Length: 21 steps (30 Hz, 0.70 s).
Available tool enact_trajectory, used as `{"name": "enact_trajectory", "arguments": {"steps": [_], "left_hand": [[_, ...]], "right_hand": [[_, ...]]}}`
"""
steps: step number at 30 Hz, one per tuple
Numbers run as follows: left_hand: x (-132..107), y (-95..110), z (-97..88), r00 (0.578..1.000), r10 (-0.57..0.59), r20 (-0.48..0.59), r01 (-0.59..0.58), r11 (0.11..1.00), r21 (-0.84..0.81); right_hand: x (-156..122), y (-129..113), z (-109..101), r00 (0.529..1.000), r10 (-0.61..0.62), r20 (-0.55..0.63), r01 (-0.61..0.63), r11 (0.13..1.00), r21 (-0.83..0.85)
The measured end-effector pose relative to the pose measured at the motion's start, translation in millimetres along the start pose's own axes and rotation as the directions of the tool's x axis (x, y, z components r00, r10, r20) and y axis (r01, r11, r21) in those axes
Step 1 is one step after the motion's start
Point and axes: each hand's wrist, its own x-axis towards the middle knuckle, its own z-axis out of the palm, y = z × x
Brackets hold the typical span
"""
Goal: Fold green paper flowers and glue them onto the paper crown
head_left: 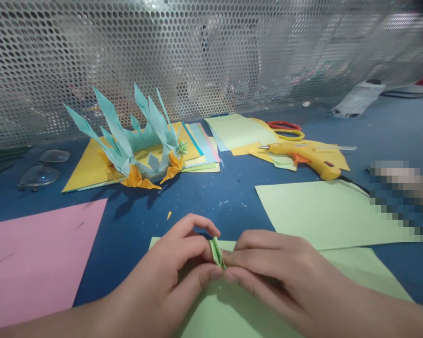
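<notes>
Both my hands meet low in the middle of the view over a light green sheet on the blue table. My left hand and my right hand pinch a small folded piece of green paper between their fingertips, one from each side. The folded piece stands up between thumbs and forefingers; most of it is hidden by my fingers.
A pink sheet lies at the left, another green sheet at the right. Behind are a teal and orange folded paper model on stacked coloured paper, a yellow glue gun, scissors, glasses and a perforated metal wall.
</notes>
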Motion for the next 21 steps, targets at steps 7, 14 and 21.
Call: {"name": "enact_trajectory", "arguments": {"steps": [7,14,21], "left_hand": [[-1,4,0.4,0.999,-0.034,-0.020,0.034,0.999,0.011],[0,11,-2.0,0.985,-0.170,-0.008,0.169,0.983,-0.075],[2,8,-2.8,0.992,-0.122,-0.028,0.118,0.987,-0.111]], "right_hand": [[7,0,0,0.983,0.178,0.043,-0.183,0.969,0.167],[12,1,-3,0.950,0.289,0.120,-0.312,0.908,0.280],[12,-2,7,0.955,0.279,-0.104,-0.239,0.927,0.289]]}}
